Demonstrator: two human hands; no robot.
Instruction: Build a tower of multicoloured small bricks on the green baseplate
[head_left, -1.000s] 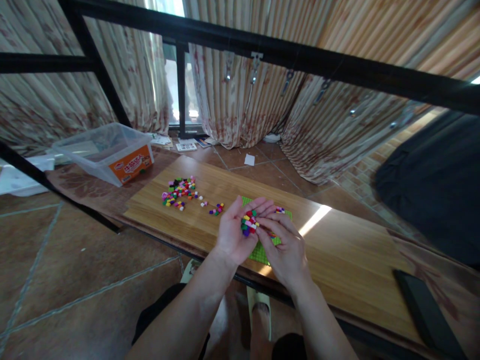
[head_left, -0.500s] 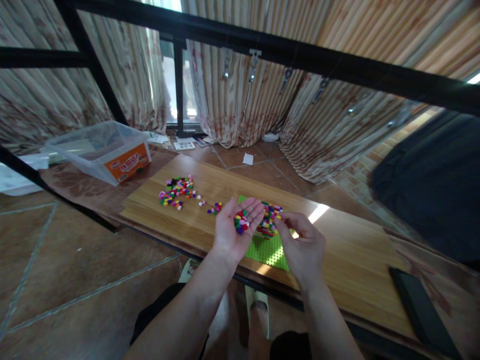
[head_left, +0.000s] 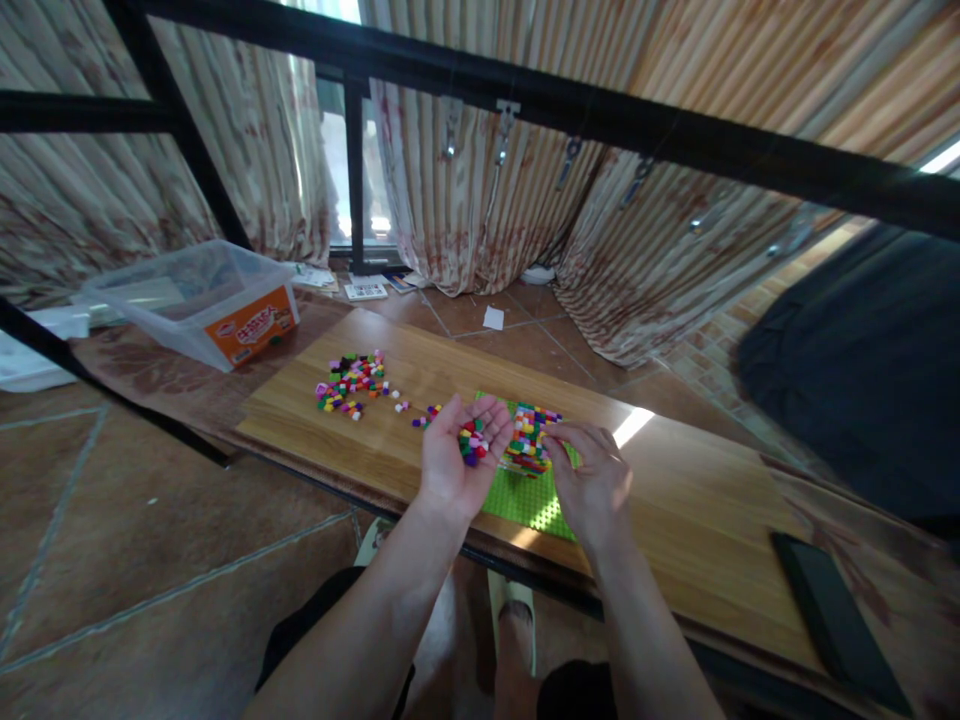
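Note:
My left hand [head_left: 457, 462] is cupped palm up over the wooden board, holding a small heap of coloured bricks [head_left: 472, 440]. My right hand [head_left: 589, 478] hovers beside it, fingers pinched together at the edge of the patch of coloured bricks [head_left: 529, 435] set on the green baseplate [head_left: 525, 497]. What the fingertips pinch is too small to make out. A loose pile of coloured bricks [head_left: 351, 382] lies further left on the board.
The wooden board [head_left: 675, 500] rests on a patterned table. A clear plastic tub [head_left: 196, 300] with an orange label stands far left. A dark phone [head_left: 836, 620] lies near the right front edge. Black frame bars cross overhead; curtains hang behind.
My right hand has left the left palm and moved right and down to the bricks on the baseplate. The left hand stayed cupped with its bricks.

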